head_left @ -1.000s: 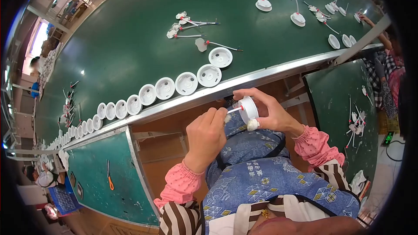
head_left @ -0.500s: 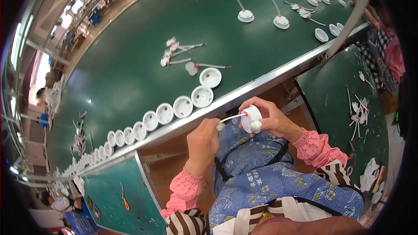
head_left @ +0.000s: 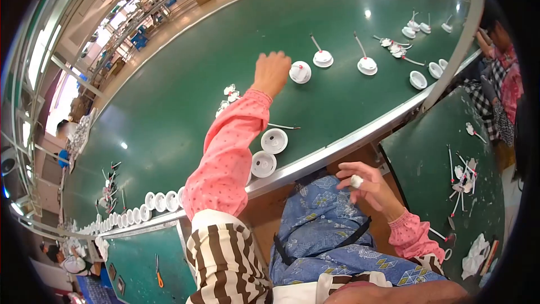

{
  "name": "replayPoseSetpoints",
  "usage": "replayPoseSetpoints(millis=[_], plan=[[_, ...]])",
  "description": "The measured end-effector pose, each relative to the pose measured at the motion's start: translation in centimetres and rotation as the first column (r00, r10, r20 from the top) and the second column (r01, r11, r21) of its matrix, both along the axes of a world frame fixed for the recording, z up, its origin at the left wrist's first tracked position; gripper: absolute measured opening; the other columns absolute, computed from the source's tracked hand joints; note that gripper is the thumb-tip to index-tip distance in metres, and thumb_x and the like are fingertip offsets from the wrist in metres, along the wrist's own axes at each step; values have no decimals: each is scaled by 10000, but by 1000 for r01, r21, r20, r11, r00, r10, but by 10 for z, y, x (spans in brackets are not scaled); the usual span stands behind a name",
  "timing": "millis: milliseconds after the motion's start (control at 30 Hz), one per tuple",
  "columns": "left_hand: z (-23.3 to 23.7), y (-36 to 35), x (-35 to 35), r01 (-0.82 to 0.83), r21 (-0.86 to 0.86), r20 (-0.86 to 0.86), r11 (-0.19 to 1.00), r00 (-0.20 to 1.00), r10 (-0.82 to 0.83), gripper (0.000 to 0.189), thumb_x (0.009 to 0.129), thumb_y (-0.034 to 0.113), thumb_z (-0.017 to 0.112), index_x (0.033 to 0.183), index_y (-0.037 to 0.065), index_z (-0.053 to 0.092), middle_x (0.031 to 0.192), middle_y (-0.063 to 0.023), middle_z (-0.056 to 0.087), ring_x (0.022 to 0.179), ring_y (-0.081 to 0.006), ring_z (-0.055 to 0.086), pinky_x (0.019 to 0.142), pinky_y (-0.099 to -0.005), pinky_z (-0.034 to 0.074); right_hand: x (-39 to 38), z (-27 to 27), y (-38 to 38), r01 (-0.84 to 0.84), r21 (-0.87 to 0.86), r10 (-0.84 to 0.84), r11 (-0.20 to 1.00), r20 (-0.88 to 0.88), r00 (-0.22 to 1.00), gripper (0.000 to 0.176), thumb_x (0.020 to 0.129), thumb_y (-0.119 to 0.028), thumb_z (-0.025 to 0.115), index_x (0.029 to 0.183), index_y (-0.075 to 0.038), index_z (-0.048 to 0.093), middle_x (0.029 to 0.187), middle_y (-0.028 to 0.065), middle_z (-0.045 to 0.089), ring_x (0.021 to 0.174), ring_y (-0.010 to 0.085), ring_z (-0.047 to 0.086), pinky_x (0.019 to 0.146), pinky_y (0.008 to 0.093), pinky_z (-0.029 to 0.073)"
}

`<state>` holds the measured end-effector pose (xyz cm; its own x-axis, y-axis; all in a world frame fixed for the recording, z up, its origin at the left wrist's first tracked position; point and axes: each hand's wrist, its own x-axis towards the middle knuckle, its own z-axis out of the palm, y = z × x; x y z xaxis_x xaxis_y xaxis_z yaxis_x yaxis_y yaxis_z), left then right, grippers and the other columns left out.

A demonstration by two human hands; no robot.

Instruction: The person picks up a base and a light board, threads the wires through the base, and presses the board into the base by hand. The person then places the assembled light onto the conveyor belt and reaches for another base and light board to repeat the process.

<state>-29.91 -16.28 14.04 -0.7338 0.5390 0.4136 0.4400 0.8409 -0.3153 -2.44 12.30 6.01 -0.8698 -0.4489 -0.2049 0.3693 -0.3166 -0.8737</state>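
My left hand (head_left: 273,73) reaches out over the green table with its fingers curled. Right beside it sits a white round housing (head_left: 300,73) with a red spot, whose short white wire runs into the fingers; the fingertips are partly hidden. Held above my lap, my right hand (head_left: 371,188) has its fingers apart and nothing in them. A white wrapping (head_left: 356,180) covers its thumb tip. Further right on the table are two similar white housings, one (head_left: 323,58) and another (head_left: 367,66), each with a wire standing up.
White round cups (head_left: 274,141) line the metal table edge (head_left: 315,160), partly behind my left sleeve. Wired white pieces (head_left: 230,94) lie beyond my forearm. More wired pieces (head_left: 464,180) cover part of the right side table. Orange-handled scissors (head_left: 159,273) lie at lower left. Another person sits at far right.
My left hand has moved from above my lap out over the table, and the wired housing now rests on the table there. My right hand has let go of it and its fingers have spread.
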Motion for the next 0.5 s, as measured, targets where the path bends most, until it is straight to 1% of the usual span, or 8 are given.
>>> replayPoseSetpoints(millis=[33, 67, 133, 200, 267, 333, 467, 500], plan=[[4, -3, 4, 56, 35, -72, 998, 996, -53, 204, 899, 166, 691, 1084, 88, 653, 1060, -110, 663, 990, -350, 648, 825, -486, 519, 2, -2, 3, 9, 1, -9, 1000, 12, 1000, 511, 963, -203, 670, 1404, 17, 534, 1260, 180, 627, 1071, 247, 680, 638, 283, 570], [6, -9, 14, 29, 119, -72, 993, 997, -20, 254, 885, 153, 695, 1128, 95, 649, 1084, -115, 653, 1025, -337, 636, 855, -493, 508, 2, 1, 5, 39, 2, -39, 999, 3, 999, 457, 967, -178, 652, 1368, 22, 563, 1220, 163, 648, 1033, 237, 687, 633, 274, 564], [13, -33, 40, -22, 275, -74, 961, 996, 44, 365, 855, 126, 704, 1215, 108, 640, 1132, -123, 634, 1096, -313, 610, 916, -507, 487, 2, -10, 9, 66, -36, -65, 997, 28, 998, 435, 966, -167, 649, 1353, 21, 579, 1207, 157, 652, 1013, 223, 688, 629, 266, 557], [-24, -77, 56, -113, 324, 172, 939, 983, 60, 358, 836, 108, 705, 1192, 108, 668, 1103, -127, 634, 1082, -324, 608, 903, -485, 495, 1, -11, 2, 84, -60, -79, 995, 87, 993, 379, 965, -141, 637, 1306, 23, 612, 1149, 138, 672, 960, 188, 680, 622, 252, 535], [-61, -100, 80, -73, 320, 434, 945, 898, -78, 299, 808, 79, 711, 1107, 92, 706, 1073, -115, 636, 1079, -330, 602, 905, -466, 496, 0, -14, -7, 68, -67, -59, 995, 133, 989, 344, 968, -122, 623, 1280, 23, 628, 1112, 125, 683, 930, 168, 674, 624, 246, 520], [-61, -87, 105, -45, 258, 461, 965, 883, -82, 228, 790, 23, 684, 1011, 53, 733, 986, -141, 651, 1004, -361, 612, 869, -469, 512, -2, -12, -23, 20, -74, -9, 997, 143, 990, 306, 968, -99, 614, 1246, 22, 646, 1083, 116, 690, 900, 152, 665, 628, 243, 507], [-82, -87, 86, 38, 117, 382, 992, 921, -80, 234, 786, -23, 662, 999, 48, 729, 964, -136, 646, 937, -355, 613, 811, -477, 520, -4, -1, -48, -40, -23, 42, 999, 93, 995, 270, 958, -61, 612, 1208, 31, 652, 1041, 110, 699, 848, 144, 661, 636, 241, 510], [-80, -88, 83, 38, 189, 335, 981, 937, -101, 225, 782, -19, 674, 989, 54, 725, 952, -128, 645, 920, -344, 621, 799, -464, 523, -3, 4, -50, -31, -17, 32, 999, 90, 995, 261, 951, -47, 619, 1198, 31, 657, 1020, 108, 701, 851, 144, 662, 631, 243, 508]])
